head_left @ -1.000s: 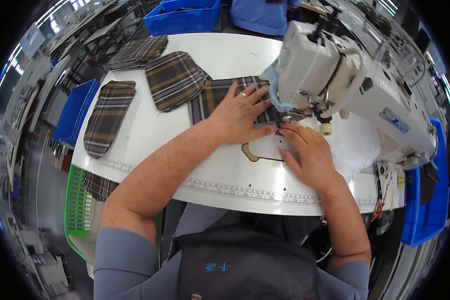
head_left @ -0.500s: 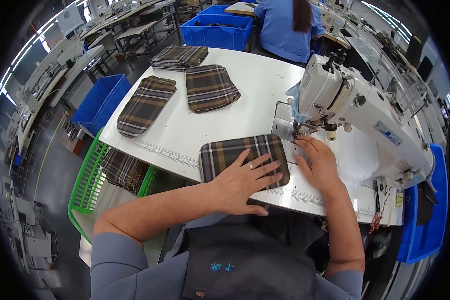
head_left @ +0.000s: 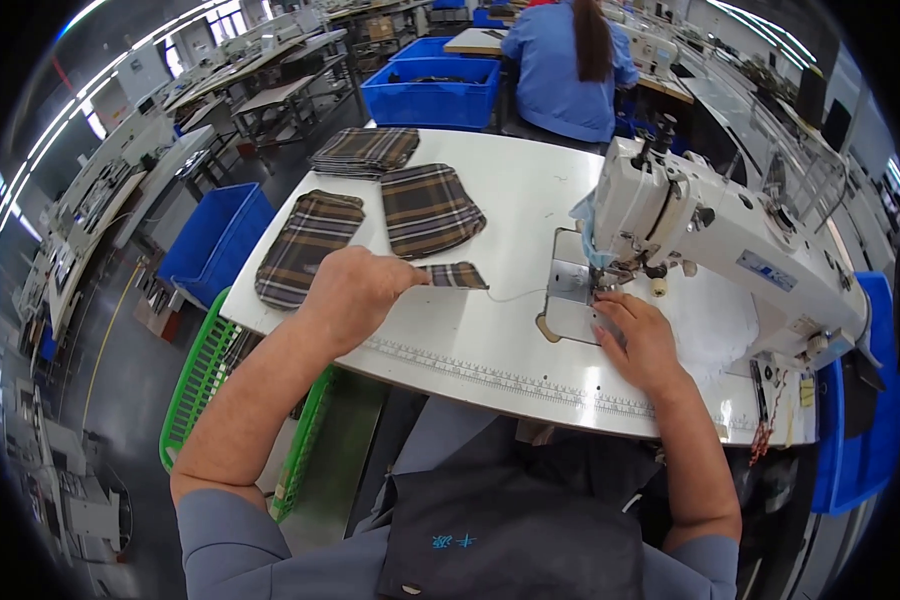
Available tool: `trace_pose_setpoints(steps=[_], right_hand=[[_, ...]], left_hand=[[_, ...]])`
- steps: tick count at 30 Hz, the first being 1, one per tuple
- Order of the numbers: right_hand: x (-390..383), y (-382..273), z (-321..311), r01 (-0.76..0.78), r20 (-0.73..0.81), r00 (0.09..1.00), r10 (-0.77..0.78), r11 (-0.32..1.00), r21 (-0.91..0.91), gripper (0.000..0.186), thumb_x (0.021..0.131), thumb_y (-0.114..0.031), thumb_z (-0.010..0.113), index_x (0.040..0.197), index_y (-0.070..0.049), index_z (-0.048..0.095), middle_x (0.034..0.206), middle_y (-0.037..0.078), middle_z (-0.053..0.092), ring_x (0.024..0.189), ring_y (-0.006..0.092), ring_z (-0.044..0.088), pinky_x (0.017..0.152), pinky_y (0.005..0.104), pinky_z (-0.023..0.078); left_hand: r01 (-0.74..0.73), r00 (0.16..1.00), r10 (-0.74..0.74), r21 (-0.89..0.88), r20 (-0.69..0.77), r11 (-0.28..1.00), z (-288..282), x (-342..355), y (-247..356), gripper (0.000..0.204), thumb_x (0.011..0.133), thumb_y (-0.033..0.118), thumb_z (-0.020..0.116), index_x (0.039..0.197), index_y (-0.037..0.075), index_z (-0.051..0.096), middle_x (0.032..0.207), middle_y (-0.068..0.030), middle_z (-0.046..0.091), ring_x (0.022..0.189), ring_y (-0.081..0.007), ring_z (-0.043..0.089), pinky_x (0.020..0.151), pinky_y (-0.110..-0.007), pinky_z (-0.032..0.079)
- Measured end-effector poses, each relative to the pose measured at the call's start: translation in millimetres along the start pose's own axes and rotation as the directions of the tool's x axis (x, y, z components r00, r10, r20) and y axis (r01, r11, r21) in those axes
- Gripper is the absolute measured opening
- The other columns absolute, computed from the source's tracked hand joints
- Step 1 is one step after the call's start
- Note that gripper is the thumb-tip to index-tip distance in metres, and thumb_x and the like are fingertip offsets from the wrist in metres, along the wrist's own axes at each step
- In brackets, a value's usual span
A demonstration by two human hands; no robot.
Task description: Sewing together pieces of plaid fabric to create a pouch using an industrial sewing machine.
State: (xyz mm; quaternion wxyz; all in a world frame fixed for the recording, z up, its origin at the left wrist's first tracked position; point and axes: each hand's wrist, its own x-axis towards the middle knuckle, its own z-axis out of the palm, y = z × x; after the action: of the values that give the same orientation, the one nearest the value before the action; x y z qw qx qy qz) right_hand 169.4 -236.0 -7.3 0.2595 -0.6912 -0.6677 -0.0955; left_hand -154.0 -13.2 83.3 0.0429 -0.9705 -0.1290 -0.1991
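My left hand is closed on a narrow plaid piece, raised beside the stacked plaid pieces on the white table. A thin thread runs from that piece toward the white sewing machine. My right hand rests with fingers apart on the metal needle plate, fingertips just below the needle area. Brown-striped plaid piles lie at the back left, middle and left.
A green basket sits below the table's left edge, a blue bin beyond it. Another blue bin is at the right. More blue bins stand behind the table, beside a co-worker in blue with their back to me.
My left hand has gone from flat on plaid fabric to closed, moving left and up with a narrow plaid piece. The larger piece at the front is out of sight.
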Motion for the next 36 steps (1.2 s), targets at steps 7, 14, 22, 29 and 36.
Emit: trace_pose_setpoints(steps=[7,14,22,29,36], right_hand=[[-19.0,-1.5,-28.7,0.051,-0.127,0.99,-0.066,0.992,-0.119,0.024,0.08,-0.004,0.073,0.104,-0.008,0.069,0.114,0.007,0.071,0.091,0.0285,0.065,0.08,0.0398,0.047],[-121.1,31.2,-88.4,-0.5,-0.552,0.768,0.325,0.843,-0.2,0.021,0.081,-0.003,0.073,0.102,-0.005,0.07,0.106,0.011,0.07,0.093,0.0329,0.064,0.085,0.042,0.049],[-183.4,83.6,-107.6,-0.67,-0.433,0.74,0.514,0.621,-0.407,0.02,0.088,-0.006,0.068,0.107,0.0,0.072,0.102,0.02,0.071,0.099,0.0397,0.065,0.088,0.0451,0.053],[-187.5,91.6,-128.0,-0.475,-0.226,0.855,0.467,0.529,-0.703,0.009,0.089,-0.005,0.065,0.094,0.002,0.067,0.088,0.02,0.068,0.086,0.0382,0.066,0.077,0.0485,0.053],[-125.6,-10.1,-121.4,-0.658,-0.166,0.749,0.641,0.75,-0.072,0.005,0.095,-0.002,0.064,0.099,0.001,0.065,0.075,0.017,0.063,0.071,0.0235,0.067,0.067,0.0399,0.052]], left_hand=[[-0.038,0.994,0.049,-0.115,0.096,0.993,32.4,-30.9,50.4,0.029,0.074,0.0,0.065,0.103,0.006,0.071,0.101,-0.0079,0.072,0.087,-0.0269,0.071,0.071,-0.038,0.052],[0.19,0.981,-0.178,-0.202,0.075,0.961,58.9,-59.6,98.4,0.053,0.066,0.013,0.074,0.118,0.003,0.068,0.116,-0.0134,0.062,0.105,-0.0356,0.059,0.095,-0.047,0.043],[0.102,0.994,-0.109,-0.212,-0.023,0.972,73.8,-55.9,109.0,0.055,0.07,0.011,0.086,0.12,-0.002,0.068,0.125,-0.0162,0.06,0.12,-0.0377,0.059,0.103,-0.05,0.045],[0.143,0.988,-0.15,-0.193,-0.021,0.971,84.4,-73.0,119.1,0.058,0.08,0.009,0.078,0.134,-0.003,0.059,0.141,-0.0176,0.058,0.136,-0.0344,0.054,0.114,-0.048,0.04],[0.133,0.987,-0.145,-0.164,-0.067,0.977,97.2,-80.9,122.2,0.056,0.084,0.008,0.074,0.136,-0.002,0.058,0.143,-0.0173,0.058,0.136,-0.0321,0.053,0.115,-0.046,0.04]])
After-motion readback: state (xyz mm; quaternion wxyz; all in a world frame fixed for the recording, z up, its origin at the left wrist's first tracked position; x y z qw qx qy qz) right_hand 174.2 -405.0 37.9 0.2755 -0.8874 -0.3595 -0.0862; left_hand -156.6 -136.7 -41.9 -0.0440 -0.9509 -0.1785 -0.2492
